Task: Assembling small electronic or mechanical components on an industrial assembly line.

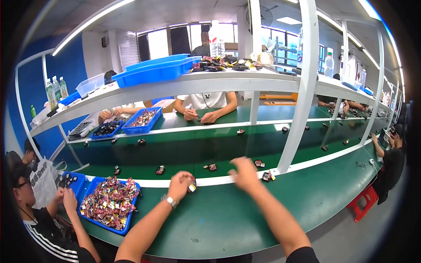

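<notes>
My left hand [180, 186], with a metal watch [169, 200] on its wrist, is closed on a small dark red electronic part [192, 184] with a white and yellow label. It is just above the white rail at the near edge of the dark conveyor belt. To its right, my right hand [245, 173] reaches over that rail with its fingers apart, and I see nothing in them. A pair of similar parts [212, 167] lies on the belt between my hands. Close to my right hand are more small parts [259, 163] and a dark part with a light label [268, 176] by the rail.
A blue tray [127, 225] heaped with small red parts stands at my left, beside a seated co-worker [48, 223]. White posts [298, 92] hold a shelf [228, 81] over the belt. Across it, another person's hands [199, 116] work. A red stool [364, 201] stands right.
</notes>
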`<state>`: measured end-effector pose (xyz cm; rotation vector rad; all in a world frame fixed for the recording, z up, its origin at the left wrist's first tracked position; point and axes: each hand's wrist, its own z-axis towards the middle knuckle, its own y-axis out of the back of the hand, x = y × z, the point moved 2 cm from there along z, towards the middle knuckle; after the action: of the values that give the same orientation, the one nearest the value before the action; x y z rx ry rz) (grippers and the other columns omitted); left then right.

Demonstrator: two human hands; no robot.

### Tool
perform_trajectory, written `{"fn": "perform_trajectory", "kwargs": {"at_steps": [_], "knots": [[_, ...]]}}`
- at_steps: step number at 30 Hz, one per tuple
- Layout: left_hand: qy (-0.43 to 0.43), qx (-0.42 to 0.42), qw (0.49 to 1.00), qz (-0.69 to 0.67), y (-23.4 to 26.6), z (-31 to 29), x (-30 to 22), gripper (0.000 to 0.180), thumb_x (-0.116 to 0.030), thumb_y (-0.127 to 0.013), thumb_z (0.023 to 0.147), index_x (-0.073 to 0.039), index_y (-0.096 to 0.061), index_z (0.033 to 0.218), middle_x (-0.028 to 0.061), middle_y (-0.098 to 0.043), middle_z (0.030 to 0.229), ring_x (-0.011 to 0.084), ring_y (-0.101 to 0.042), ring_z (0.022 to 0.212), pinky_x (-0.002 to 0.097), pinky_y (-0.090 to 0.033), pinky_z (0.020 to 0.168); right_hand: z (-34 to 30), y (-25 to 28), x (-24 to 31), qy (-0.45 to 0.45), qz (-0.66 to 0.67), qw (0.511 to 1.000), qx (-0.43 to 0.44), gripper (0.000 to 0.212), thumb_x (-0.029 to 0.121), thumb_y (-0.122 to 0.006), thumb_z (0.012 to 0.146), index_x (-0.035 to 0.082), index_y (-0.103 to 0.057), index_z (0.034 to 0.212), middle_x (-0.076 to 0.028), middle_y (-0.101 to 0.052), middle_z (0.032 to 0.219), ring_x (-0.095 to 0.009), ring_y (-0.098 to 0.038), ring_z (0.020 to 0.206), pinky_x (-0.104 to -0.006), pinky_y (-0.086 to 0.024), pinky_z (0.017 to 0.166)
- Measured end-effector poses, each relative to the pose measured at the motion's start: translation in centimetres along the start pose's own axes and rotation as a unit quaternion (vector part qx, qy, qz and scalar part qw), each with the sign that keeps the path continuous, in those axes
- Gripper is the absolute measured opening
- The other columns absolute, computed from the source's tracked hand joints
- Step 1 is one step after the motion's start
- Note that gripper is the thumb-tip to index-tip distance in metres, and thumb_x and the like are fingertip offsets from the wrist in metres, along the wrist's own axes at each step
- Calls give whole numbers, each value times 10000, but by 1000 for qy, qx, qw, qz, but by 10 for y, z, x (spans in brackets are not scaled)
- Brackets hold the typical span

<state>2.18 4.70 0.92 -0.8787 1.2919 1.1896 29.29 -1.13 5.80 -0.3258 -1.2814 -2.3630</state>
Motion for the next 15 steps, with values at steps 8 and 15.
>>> {"fn": "perform_trajectory", "kwargs": {"at_steps": [8, 15], "knots": [[-33, -116, 963, 242, 35, 92, 45, 81, -59, -610, 850, -52, -662, 912, 116, -674, 821, 249, -654, 776, 345, -513, 739, 34, 11, -126, -294, -123, 933, 166, 618, 360, -797, 698, 14, -605, 1173, -201, -573, 1194, -355, -563, 1133, -411, -471, 978], [-116, -106, 909, 385, 22, 99, 46, 120, -71, -623, 816, -65, -674, 924, 129, -630, 915, 312, -597, 873, 428, -485, 798, 24, 6, -171, -299, -69, 943, 127, 596, 279, -857, 613, 38, -644, 1116, -173, -579, 1169, -334, -580, 1098, -387, -489, 936]]}}
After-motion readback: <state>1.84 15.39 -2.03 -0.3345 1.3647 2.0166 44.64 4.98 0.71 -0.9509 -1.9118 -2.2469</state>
